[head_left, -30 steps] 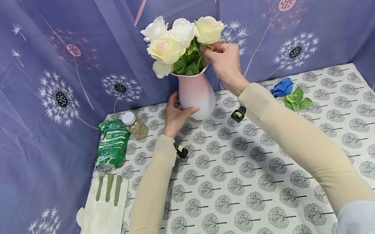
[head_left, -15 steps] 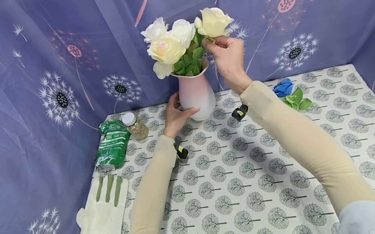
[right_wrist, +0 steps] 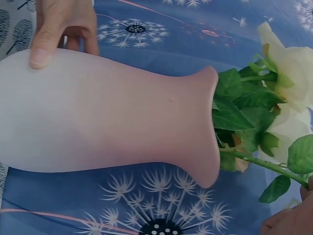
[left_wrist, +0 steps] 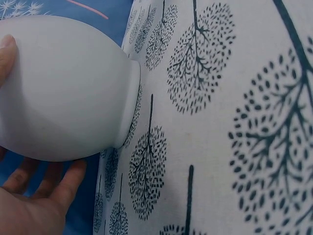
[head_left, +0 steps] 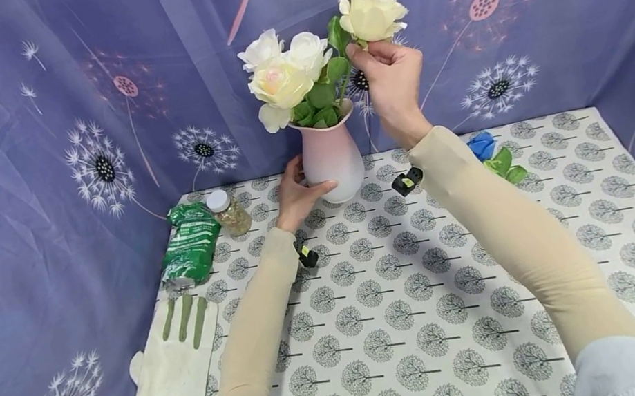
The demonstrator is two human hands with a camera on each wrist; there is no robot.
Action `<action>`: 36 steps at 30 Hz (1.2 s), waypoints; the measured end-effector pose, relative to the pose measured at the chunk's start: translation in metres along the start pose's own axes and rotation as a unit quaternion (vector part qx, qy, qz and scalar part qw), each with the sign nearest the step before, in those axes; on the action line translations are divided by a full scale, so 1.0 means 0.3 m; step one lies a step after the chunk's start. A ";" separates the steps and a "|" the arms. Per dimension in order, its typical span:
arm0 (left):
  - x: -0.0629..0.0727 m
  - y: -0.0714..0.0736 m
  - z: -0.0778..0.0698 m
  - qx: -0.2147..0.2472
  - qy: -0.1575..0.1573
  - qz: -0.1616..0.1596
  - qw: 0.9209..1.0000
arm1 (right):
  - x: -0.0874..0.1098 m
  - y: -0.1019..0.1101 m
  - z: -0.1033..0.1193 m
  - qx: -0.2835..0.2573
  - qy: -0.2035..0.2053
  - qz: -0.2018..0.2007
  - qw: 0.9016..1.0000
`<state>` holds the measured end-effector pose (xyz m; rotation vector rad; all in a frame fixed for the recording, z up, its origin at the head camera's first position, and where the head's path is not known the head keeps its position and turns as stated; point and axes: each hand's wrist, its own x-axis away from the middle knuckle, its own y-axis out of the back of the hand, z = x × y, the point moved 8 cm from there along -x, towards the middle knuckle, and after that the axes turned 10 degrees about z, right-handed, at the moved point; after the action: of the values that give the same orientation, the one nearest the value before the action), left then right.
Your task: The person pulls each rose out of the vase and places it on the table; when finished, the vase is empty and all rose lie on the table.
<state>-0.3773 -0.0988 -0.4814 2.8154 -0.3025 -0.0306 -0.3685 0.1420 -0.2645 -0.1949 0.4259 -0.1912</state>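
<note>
Near the upper centre of the head view, my right hand (head_left: 396, 79) pinches a cream rose (head_left: 371, 14) just under its bloom, its stem (right_wrist: 266, 164) reaching into the vase (head_left: 333, 160). That vase stands upright at mid-frame, my left hand (head_left: 299, 194) gripping its lower left side. Other pale roses (head_left: 282, 82) lean left from its mouth. Right of centre, a blue rose (head_left: 482, 146) lies on the surface (head_left: 420, 356); far left, a green packet (head_left: 191, 243) sits beside a jar (head_left: 234, 217).

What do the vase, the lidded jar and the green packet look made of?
Vase: probably ceramic, satin finish; smooth surface, soft pink-to-white fade. Coated plastic or metal can't be ruled out.
Jar: clear glass or plastic, contents visible through the wall; its white lid is perhaps plastic, too small to tell.
Green packet: likely plastic film, glossy; shiny, crinkled highlights.
</note>
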 end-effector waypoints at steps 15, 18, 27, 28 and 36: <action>-0.002 -0.001 0.004 -0.002 -0.004 -0.003 1.000 | -0.043 0.000 0.094 -0.024 0.027 -0.002 0.999; -0.003 -0.002 0.007 0.000 -0.003 -0.001 1.000 | -0.053 0.002 0.106 -0.039 0.028 -0.005 0.999; -0.011 -0.001 0.014 0.001 -0.003 0.002 1.000 | -0.073 0.007 0.181 -0.076 0.054 -0.015 0.996; -0.012 -0.002 0.015 0.002 -0.003 0.003 1.000 | -0.074 0.008 0.193 -0.082 0.057 -0.017 0.995; -0.022 -0.002 0.020 0.000 -0.006 0.001 1.000 | -0.084 0.013 0.290 -0.104 0.086 -0.021 0.991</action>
<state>-0.3839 -0.0986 -0.4875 2.8169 -0.3079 -0.0472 -0.3534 0.1641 -0.1778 -0.3938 0.6148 -0.2057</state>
